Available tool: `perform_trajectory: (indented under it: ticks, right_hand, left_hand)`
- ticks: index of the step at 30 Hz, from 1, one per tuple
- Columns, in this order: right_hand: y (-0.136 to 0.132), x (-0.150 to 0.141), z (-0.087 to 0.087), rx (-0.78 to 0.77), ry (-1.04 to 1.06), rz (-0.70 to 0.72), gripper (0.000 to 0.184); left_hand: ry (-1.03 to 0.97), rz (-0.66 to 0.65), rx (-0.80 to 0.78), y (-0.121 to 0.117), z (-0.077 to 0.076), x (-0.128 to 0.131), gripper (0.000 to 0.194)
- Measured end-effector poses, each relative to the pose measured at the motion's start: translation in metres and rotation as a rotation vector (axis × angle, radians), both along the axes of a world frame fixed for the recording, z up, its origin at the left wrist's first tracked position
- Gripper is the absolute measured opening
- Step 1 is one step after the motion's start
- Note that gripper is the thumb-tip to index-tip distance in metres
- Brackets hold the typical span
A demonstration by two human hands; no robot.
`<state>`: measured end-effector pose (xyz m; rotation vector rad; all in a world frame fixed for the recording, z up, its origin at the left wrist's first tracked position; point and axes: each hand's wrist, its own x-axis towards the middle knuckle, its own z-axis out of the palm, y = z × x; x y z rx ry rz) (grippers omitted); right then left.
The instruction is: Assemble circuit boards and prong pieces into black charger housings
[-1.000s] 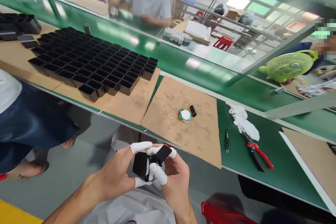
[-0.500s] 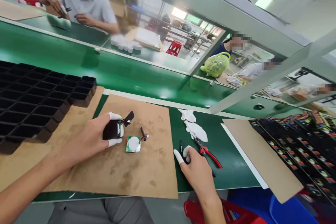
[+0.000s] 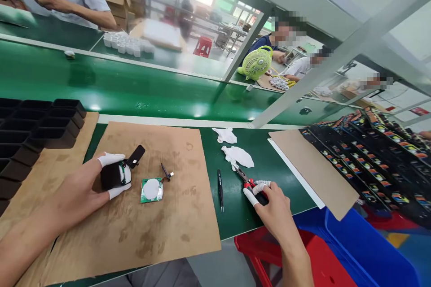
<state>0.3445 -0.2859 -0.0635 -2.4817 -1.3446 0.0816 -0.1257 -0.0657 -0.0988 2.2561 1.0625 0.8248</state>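
My left hand (image 3: 84, 184) is closed round a small black box-shaped housing (image 3: 111, 176), just over the cardboard sheet (image 3: 182, 215). A green circuit board and a flat black piece (image 3: 136, 156) stick out of the housing's open end. White finger cots cover several fingertips on both hands. My right hand (image 3: 269, 199) has its fingers round the red-and-black handles of the pliers (image 3: 247, 181), which lie on the green bench. Left of the pliers lie black tweezers (image 3: 220, 190). A second circuit board with a white round pad (image 3: 151, 189) rests on the cardboard, wired to a small black part (image 3: 165, 172).
Rows of black housings (image 3: 50, 136) stand at the left. White gloves (image 3: 239, 156) lie behind the pliers. Racked black parts with circuit boards (image 3: 377, 161) are at the right, above a blue bin (image 3: 367, 242) and red stool (image 3: 319, 260). Co-workers sit across the bench by a green fan (image 3: 256, 63).
My hands have parted. The left carried the housing from my lap to above the cardboard; the right let go of it, passed the tweezers and took hold of the pliers. My view swung right.
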Motion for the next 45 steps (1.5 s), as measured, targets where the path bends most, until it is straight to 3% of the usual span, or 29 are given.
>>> perform_trajectory:
  ticks: [6,10,16,21,29,36,39,43,45]
  right_hand:
    - [-0.028,-0.026,0.011,0.169,0.246,0.084,0.031]
    - [-0.027,-0.060,0.026,0.345,0.405,0.146,0.036]
    - [0.007,-0.130,0.057,0.211,0.494,0.562,0.020]
    - [0.043,-0.168,0.059,0.117,0.441,0.757,0.016]
    - [0.071,-0.182,0.048,0.111,0.371,0.786,0.014]
    - [0.073,-0.183,0.044,0.051,0.326,0.792,0.016]
    - [0.073,-0.183,0.044,0.024,0.368,0.768,0.006]
    - [0.076,-0.188,0.045,-0.005,0.396,0.689,0.021]
    - [0.077,-0.192,0.043,-0.007,0.377,0.700,0.017]
  left_hand:
    - [0.005,-0.060,0.156,-0.002,0.003,0.000,0.035]
    - [0.023,-0.113,0.192,-0.005,0.002,0.001,0.035]
    - [0.032,-0.163,0.226,-0.005,0.003,0.003,0.039]
    - [0.035,-0.195,0.253,-0.007,0.007,0.001,0.040]
    - [0.032,-0.221,0.391,-0.006,0.018,0.007,0.046]
    - [0.014,-0.273,0.533,-0.004,0.020,0.010,0.039]
    - [0.017,-0.292,0.561,-0.005,0.021,0.011,0.031]
    - [0.039,-0.310,0.590,-0.007,0.021,0.013,0.037]
    - [0.043,-0.309,0.607,-0.007,0.021,0.014,0.039]
